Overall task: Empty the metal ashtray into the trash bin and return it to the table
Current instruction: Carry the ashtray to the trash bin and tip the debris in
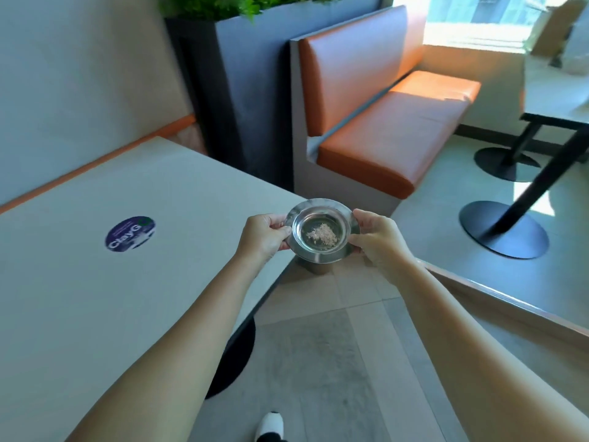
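Note:
A round metal ashtray [321, 231] with a small heap of pale ash in its bowl hangs level in the air, just past the right corner of the grey table [111, 298]. My left hand [264, 238] grips its left rim and my right hand [379, 241] grips its right rim. No trash bin is in view.
A round purple sticker [130, 233] lies on the table. An orange bench seat [382, 135] stands ahead, with a dark planter [236, 90] to its left. A second table with black round bases [503, 229] stands at the right. A wooden ledge [510, 307] runs under my right arm. My shoe [271, 425] is on the tiled floor.

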